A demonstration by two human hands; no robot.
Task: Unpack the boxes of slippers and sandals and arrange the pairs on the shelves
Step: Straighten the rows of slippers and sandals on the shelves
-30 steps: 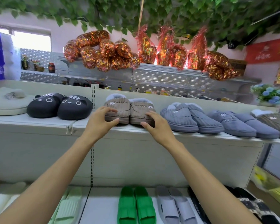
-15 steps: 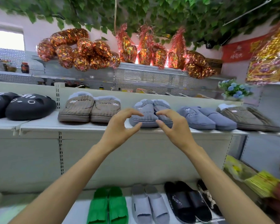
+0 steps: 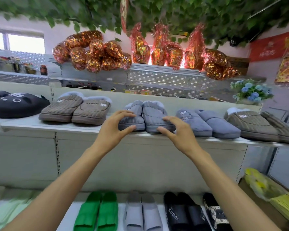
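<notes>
Reading "Super" on black sandal [image 3: 177, 214] (lower shelf); hands [image 3: 113, 129] at grey slippers [image 3: 145, 117].

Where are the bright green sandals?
The green sandals lie on the lower shelf at bottom centre of the head view, left of a grey pair, under the left forearm.

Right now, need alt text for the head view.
Both hands, left hand and right hand, reach the toes of a grey slipper pair on the upper shelf, between brown and blue-grey pairs. Green, grey and black slides sit on the shelf below.
</notes>
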